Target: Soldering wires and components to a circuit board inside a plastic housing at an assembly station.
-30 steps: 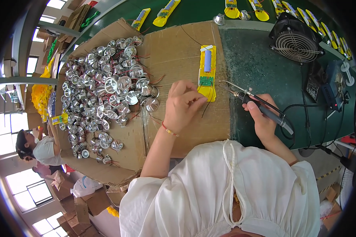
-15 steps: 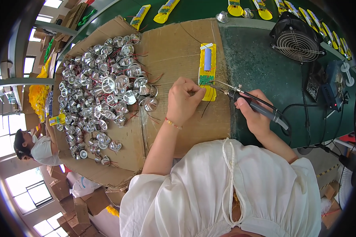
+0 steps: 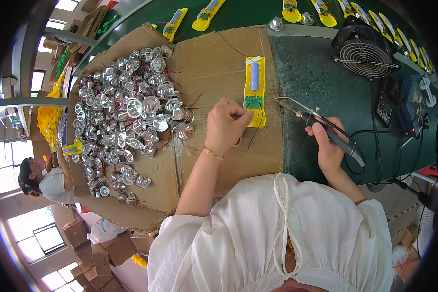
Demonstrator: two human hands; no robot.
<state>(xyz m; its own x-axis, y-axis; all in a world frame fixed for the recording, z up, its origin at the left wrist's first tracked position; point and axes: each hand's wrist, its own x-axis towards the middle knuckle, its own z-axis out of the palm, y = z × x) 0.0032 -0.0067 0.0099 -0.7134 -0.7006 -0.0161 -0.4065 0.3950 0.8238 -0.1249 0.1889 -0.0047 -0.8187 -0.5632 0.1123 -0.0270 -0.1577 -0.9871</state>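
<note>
Reflectors (image 3: 126,117), silvery little cones with red and dark wire tails, lie heaped across the upper left of the frame on a flattened brown cardboard sheet (image 3: 219,63), and a few strays trail down toward the lower left. Just right of that heap, near the middle of the frame, the left hand (image 3: 224,127) is curled with fingertips pinched on something small at the bottom edge of the yellow casing (image 3: 254,92); what it pinches I cannot make out. That casing is a long flat yellow piece lying on the cardboard with its long axis running up and down the frame, a pale blue cylindrical cell in its upper half, a small green circuit board below that, thin dark wires trailing off its lower end. Right of it the right hand (image 3: 328,146) is wrapped around the dark handle of a soldering iron (image 3: 316,124), whose metal tip points toward the upper left, close to the casing's right edge but apart from it. Farther right, on the green bench (image 3: 316,73), stands a small black fan (image 3: 362,46), and more yellow casings line the top edge.
</note>
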